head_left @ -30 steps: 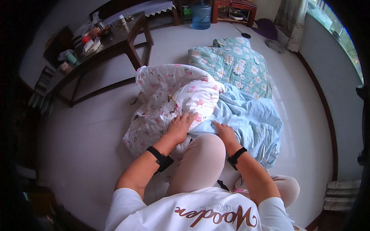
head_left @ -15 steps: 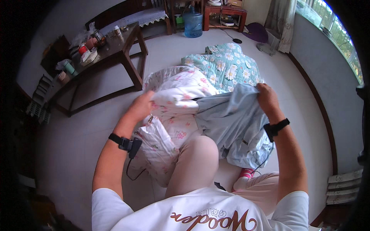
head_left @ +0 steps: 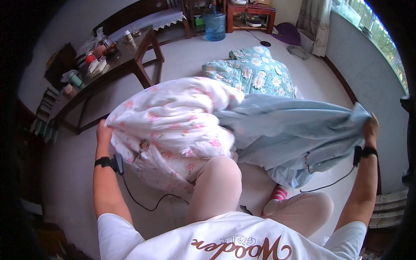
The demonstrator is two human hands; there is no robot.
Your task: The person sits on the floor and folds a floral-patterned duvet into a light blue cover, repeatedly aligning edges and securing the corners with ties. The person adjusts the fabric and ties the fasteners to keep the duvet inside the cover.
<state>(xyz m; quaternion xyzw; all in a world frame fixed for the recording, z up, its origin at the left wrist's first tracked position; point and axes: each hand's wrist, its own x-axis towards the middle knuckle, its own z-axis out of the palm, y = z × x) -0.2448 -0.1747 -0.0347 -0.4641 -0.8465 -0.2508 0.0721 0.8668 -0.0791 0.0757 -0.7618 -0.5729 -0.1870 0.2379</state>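
Observation:
Out to the left, my left hand [head_left: 103, 131] is closed on the edge of a white bedcover with pink flowers [head_left: 173, 115], pulling it wide. My right hand [head_left: 371, 129] grips the far corner of a light blue cloth [head_left: 294, 125], stretched out to the right. The two fabrics meet in front of my raised knee, and folds hide how they join. A zipper pull shows on the white cover near its left side. Beyond them a folded teal quilt with daisies [head_left: 255, 71] lies on the floor.
A dark wooden table [head_left: 145, 56] with jars and bags stands at the far left. At the back are a blue water jug [head_left: 215, 27] and a red wooden stand [head_left: 250, 18]. A purple round thing [head_left: 287, 34] lies near the curtain [head_left: 314, 26]. My knees frame the near side.
Both my hands have moved apart, the left outward to the left, the right outward to the right and slightly nearer. The white cover and the blue cloth have spread wide between them.

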